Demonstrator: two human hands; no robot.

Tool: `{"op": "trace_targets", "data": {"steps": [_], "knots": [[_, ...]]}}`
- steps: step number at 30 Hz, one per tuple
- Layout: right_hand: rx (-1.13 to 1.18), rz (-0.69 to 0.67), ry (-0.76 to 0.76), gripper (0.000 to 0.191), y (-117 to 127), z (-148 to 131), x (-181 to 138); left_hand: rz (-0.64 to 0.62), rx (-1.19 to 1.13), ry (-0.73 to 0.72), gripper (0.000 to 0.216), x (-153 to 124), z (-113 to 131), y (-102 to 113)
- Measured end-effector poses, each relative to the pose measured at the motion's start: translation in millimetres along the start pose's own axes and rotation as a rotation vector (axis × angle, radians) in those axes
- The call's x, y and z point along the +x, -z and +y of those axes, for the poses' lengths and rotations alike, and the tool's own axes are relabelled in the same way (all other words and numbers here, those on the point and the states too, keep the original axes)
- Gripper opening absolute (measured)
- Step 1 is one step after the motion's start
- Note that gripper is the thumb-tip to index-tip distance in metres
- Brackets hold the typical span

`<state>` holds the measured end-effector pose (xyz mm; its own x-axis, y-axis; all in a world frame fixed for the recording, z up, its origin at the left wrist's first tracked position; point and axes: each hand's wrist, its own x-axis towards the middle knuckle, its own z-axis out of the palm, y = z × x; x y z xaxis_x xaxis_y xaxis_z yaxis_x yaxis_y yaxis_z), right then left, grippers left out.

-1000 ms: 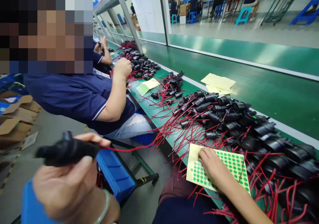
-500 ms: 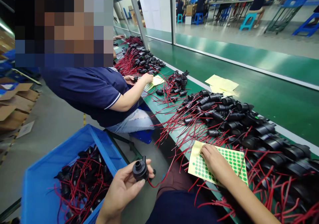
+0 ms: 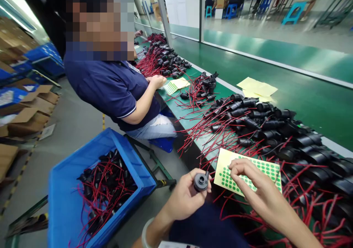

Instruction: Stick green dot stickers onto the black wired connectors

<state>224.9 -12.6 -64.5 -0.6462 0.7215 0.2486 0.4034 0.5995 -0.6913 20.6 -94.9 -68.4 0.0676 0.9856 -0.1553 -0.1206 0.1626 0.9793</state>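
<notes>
My left hand is closed around a small black pump, its round opening facing up and its side nozzle pointing up and to the right. Just to the right, my right hand is over a yellow sheet of green dot stickers. Its thumb and forefinger are drawn together in a pinch; anything between the tips is too small to make out. The sheet lies at the bench edge against a heap of black pumps with red wires.
A blue bin with more wired pumps stands at lower left. A co-worker sits farther along the green bench beside another sticker sheet. Yellow backing papers lie behind the heap. Cardboard boxes line the floor at left.
My left hand has brought the pump right, closer to the sticker sheet. My right hand has lifted off the sheet's surface. The view has shifted, and the co-worker's hands have drawn back from their sheet.
</notes>
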Motion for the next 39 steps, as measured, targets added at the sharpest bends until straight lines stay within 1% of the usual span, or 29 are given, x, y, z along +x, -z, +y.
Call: {"op": "trace_targets", "data": {"steps": [1, 3, 6, 11, 16, 21, 25, 28, 31, 35, 37, 39], "knots": [[0.046, -0.011, 0.018, 0.007, 7, -15, 1, -0.011, -0.01, -0.006, 0.022, 3, 2, -4], [0.069, -0.082, 0.061, 0.009, 18, -40, 3, -0.031, -0.025, -0.014, 0.017, 8, 6, -10], [0.049, -0.171, 0.117, 0.011, 24, -58, 5, -0.068, -0.028, -0.02, 0.011, 11, 9, -12], [-0.025, -0.189, 0.201, 0.013, 18, -56, 7, -0.13, -0.04, 0.019, 0.014, 11, 7, -13], [-0.159, -0.132, 0.278, 0.012, 14, -55, 10, -0.206, -0.105, 0.03, 0.013, 9, 9, -16], [-0.186, -0.096, 0.33, 0.013, 19, -58, 10, -0.213, -0.134, 0.031, 0.013, 9, 13, -18], [-0.163, -0.131, 0.324, 0.014, 24, -57, 8, -0.21, -0.152, 0.031, 0.014, 10, 14, -19], [-0.187, -0.155, 0.316, 0.014, 23, -57, 6, -0.236, -0.153, 0.008, 0.012, 9, 15, -19], [-0.214, -0.126, 0.33, 0.016, 21, -60, 6, -0.234, -0.151, -0.002, 0.012, 9, 15, -20], [-0.25, -0.059, 0.352, 0.018, 20, -65, 7, -0.23, -0.134, 0.025, 0.015, 8, 14, -20], [-0.268, -0.041, 0.365, 0.018, 22, -67, 8, -0.232, -0.122, 0.041, 0.016, 7, 13, -20], [-0.278, -0.05, 0.371, 0.018, 23, -68, 8, -0.238, -0.117, 0.045, 0.017, 7, 14, -20]]}}
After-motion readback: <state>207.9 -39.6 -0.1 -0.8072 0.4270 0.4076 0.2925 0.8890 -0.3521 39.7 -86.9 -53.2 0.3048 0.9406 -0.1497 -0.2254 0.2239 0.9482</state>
